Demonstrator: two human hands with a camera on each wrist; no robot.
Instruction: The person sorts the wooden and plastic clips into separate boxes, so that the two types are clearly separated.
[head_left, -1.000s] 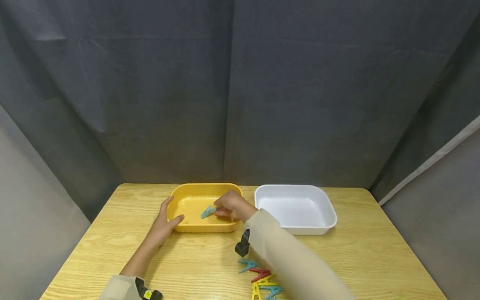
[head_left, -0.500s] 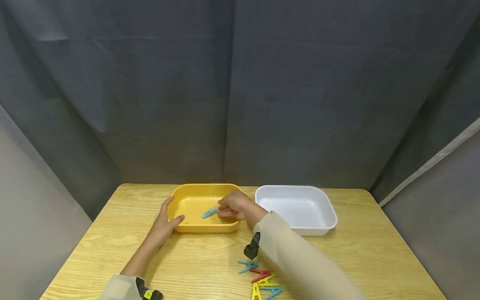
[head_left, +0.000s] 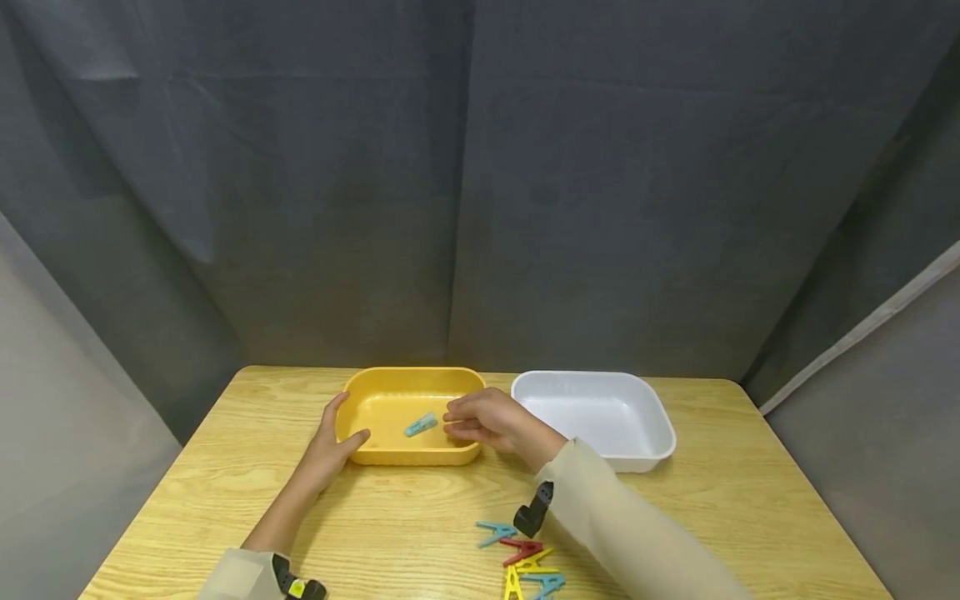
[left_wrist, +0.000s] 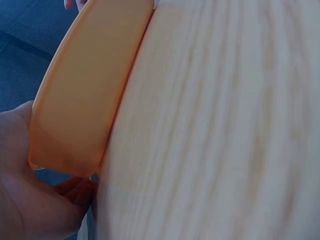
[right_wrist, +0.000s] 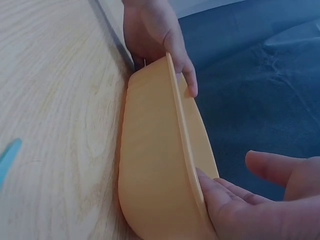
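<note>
Teal clothespin (head_left: 421,425) was judged light, stiff plastic w/ a spring hinge, prob. a bit slick; best pinched at its flat rear handles, not the nose. It was seen as small, pale teal, lying slanted on the floor of the yellow tub (head_left: 378,377), right of tub centre, touched by no hand. The right hand (head_left: 491,422) was held just right of the clothespin, over the tub's right rim, fingers loosely extended, nothing gripped. The left hand (head_left: 330,446) was wrapped on the tub's left corner, thumb over the rim. A white tub (head_left: 660,417) was set just right of the yellow tub; spare pegs (head_left: 521,558) were heaped near-side of it on the wooden table (head_left: 187,492).
</note>
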